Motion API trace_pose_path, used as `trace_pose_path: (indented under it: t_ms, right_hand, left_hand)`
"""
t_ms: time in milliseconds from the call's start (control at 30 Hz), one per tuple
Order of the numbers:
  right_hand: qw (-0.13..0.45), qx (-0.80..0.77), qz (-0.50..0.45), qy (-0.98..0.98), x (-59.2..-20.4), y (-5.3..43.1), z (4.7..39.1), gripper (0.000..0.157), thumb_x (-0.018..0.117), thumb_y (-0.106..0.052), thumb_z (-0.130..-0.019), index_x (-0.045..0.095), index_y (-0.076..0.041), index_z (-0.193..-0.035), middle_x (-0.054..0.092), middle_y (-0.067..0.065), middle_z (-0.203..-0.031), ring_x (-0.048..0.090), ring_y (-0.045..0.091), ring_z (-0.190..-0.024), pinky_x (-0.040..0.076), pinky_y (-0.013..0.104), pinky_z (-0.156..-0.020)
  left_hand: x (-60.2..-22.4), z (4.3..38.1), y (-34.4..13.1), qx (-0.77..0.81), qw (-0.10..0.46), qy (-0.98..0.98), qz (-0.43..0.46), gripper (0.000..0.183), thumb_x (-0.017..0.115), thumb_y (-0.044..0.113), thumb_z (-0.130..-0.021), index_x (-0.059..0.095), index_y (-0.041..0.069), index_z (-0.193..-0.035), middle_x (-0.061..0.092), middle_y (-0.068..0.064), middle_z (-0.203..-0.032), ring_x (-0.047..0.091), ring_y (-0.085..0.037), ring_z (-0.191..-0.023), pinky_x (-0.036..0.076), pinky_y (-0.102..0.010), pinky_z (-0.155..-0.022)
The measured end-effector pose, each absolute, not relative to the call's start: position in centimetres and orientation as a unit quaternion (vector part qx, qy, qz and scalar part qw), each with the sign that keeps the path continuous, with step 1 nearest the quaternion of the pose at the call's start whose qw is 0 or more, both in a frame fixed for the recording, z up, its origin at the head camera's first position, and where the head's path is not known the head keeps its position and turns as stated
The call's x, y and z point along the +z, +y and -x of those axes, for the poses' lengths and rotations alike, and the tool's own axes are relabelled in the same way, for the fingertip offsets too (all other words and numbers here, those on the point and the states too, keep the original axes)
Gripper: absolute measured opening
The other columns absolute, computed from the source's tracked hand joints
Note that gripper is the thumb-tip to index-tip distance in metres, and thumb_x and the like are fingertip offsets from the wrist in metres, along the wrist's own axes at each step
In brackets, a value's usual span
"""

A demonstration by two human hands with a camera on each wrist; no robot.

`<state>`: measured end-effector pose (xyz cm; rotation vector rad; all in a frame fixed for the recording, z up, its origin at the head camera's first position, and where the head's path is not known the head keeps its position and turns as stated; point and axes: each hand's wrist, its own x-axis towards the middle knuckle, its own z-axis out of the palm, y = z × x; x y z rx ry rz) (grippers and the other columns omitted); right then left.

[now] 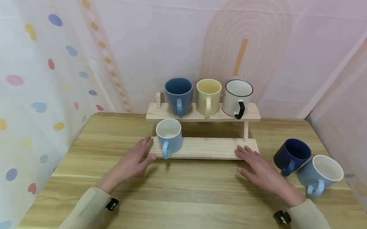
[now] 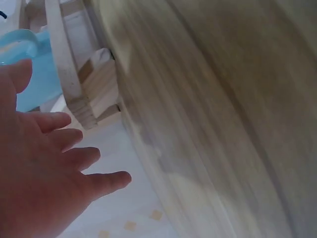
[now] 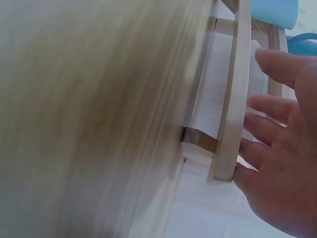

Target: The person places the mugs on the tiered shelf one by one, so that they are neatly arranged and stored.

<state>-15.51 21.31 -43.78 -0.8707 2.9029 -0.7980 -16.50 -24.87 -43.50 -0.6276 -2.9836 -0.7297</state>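
Note:
A two-tier wooden shelf [image 1: 209, 148] stands at the back of the table. My left hand [image 1: 132, 160] has its fingers spread at the left end of the lower tier, beside a light blue mug [image 1: 174, 141] with a white inside. At the other end my right hand [image 1: 261, 170] reaches the lower tier, fingers extended, fingertips over its right edge. Neither hand holds anything. In the right wrist view, the fingers [image 3: 265, 128] lie along the edge of the board. On the upper tier are a blue mug [image 1: 169, 100], a yellow mug [image 1: 201, 101] and a white mug [image 1: 229, 103] with black rim and handle.
To the right of the shelf, a navy mug [image 1: 282, 157] and another light blue mug [image 1: 306, 173] stand close together on the wooden table [image 1: 191, 208]. Patterned curtains [image 1: 162, 34] hang behind and at both sides.

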Motion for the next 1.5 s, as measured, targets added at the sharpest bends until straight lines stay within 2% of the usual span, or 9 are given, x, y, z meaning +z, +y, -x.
trace_pose_path:
  t_ms: [167, 267, 533, 633, 733, 867, 967, 1100, 1500]
  right_hand:
    - [-0.001, -0.290, 0.243, 0.926, -43.4, 21.3, 15.0, 0.062, 0.060, -0.035, -0.107, 0.040, -0.008, -0.159, 0.037, 0.016, -0.164, 0.031, 0.042, -0.151, 0.028, 0.063, -0.119]
    - [-0.014, -0.310, 0.219, 0.925, -42.8, 21.7, 14.3, 0.062, 0.059, -0.035, -0.107, 0.038, -0.010, -0.160, 0.041, 0.020, -0.161, 0.039, 0.044, -0.146, 0.035, 0.065, -0.114]
    - [-0.097, -0.327, 0.185, 0.922, -41.1, 23.2, 11.7, 0.055, 0.062, -0.025, -0.105, 0.046, -0.010, -0.156, 0.052, 0.022, -0.152, 0.053, 0.045, -0.134, 0.045, 0.066, -0.102]
    - [-0.136, -0.320, 0.179, 0.920, -40.5, 23.6, 10.8, 0.051, 0.064, -0.022, -0.104, 0.052, -0.009, -0.152, 0.057, 0.019, -0.148, 0.058, 0.041, -0.128, 0.048, 0.055, -0.097]
    - [-0.174, -0.316, 0.166, 0.918, -40.2, 24.1, 10.0, 0.045, 0.066, -0.020, -0.103, 0.058, -0.008, -0.146, 0.062, 0.016, -0.143, 0.059, 0.035, -0.126, 0.045, 0.031, -0.099]
    - [-0.205, -0.344, 0.139, 0.906, -40.4, 24.7, 9.1, 0.040, 0.066, -0.014, -0.102, 0.062, -0.008, -0.141, 0.065, 0.015, -0.138, 0.053, 0.005, -0.128, 0.030, 0.005, -0.097]
    - [-0.211, -0.380, 0.114, 0.893, -40.5, 25.3, 8.6, 0.037, 0.064, -0.011, -0.103, 0.064, -0.007, -0.140, 0.066, 0.017, -0.134, 0.048, -0.012, -0.117, 0.031, 0.001, -0.097]
    - [-0.191, -0.407, 0.075, 0.890, -40.5, 26.1, 7.8, 0.036, 0.061, -0.013, -0.105, 0.062, -0.005, -0.141, 0.064, 0.021, -0.135, 0.047, -0.019, -0.113, 0.036, -0.001, -0.093]
    - [-0.143, -0.429, 0.026, 0.891, -41.3, 28.3, 6.7, 0.043, 0.054, -0.018, -0.109, 0.052, 0.002, -0.148, 0.056, 0.028, -0.145, 0.044, -0.022, -0.116, 0.036, -0.002, -0.090]
  left_hand:
    - [-43.5, 17.0, -25.0, -0.220, -0.011, -0.954, 0.203, 0.068, 0.051, 0.037, -0.110, 0.033, -0.008, -0.157, 0.025, -0.028, -0.165, 0.023, -0.052, -0.151, 0.025, -0.065, -0.119]
    - [-43.5, 17.2, -25.2, -0.206, -0.003, -0.956, 0.208, 0.065, 0.052, 0.035, -0.110, 0.036, -0.009, -0.156, 0.029, -0.029, -0.164, 0.026, -0.053, -0.149, 0.027, -0.066, -0.118]
    - [-43.7, 17.8, -25.2, -0.188, 0.030, -0.955, 0.228, 0.056, 0.063, 0.021, -0.105, 0.047, -0.012, -0.148, 0.040, -0.031, -0.156, 0.036, -0.054, -0.144, 0.032, -0.065, -0.115]
    - [-43.8, 17.9, -25.3, -0.190, 0.033, -0.954, 0.231, 0.056, 0.064, 0.020, -0.103, 0.049, -0.013, -0.146, 0.042, -0.032, -0.155, 0.038, -0.054, -0.143, 0.034, -0.065, -0.115]
    - [-43.8, 18.0, -25.2, -0.193, 0.034, -0.953, 0.230, 0.056, 0.065, 0.020, -0.103, 0.049, -0.012, -0.146, 0.042, -0.032, -0.154, 0.039, -0.053, -0.142, 0.035, -0.065, -0.114]
    - [-43.7, 18.1, -25.2, -0.199, 0.035, -0.952, 0.230, 0.056, 0.066, 0.019, -0.103, 0.049, -0.012, -0.145, 0.042, -0.032, -0.154, 0.040, -0.052, -0.142, 0.036, -0.065, -0.113]
    - [-43.8, 18.1, -25.2, -0.205, 0.036, -0.951, 0.229, 0.056, 0.067, 0.019, -0.102, 0.050, -0.012, -0.145, 0.042, -0.032, -0.154, 0.041, -0.052, -0.142, 0.036, -0.065, -0.113]
    - [-43.9, 18.1, -25.3, -0.208, 0.030, -0.952, 0.223, 0.056, 0.066, 0.019, -0.102, 0.049, -0.011, -0.146, 0.042, -0.031, -0.155, 0.040, -0.051, -0.143, 0.036, -0.065, -0.113]
    - [-43.9, 18.2, -25.2, -0.216, 0.024, -0.950, 0.223, 0.056, 0.066, 0.019, -0.103, 0.049, -0.011, -0.147, 0.041, -0.031, -0.156, 0.039, -0.051, -0.143, 0.035, -0.065, -0.113]
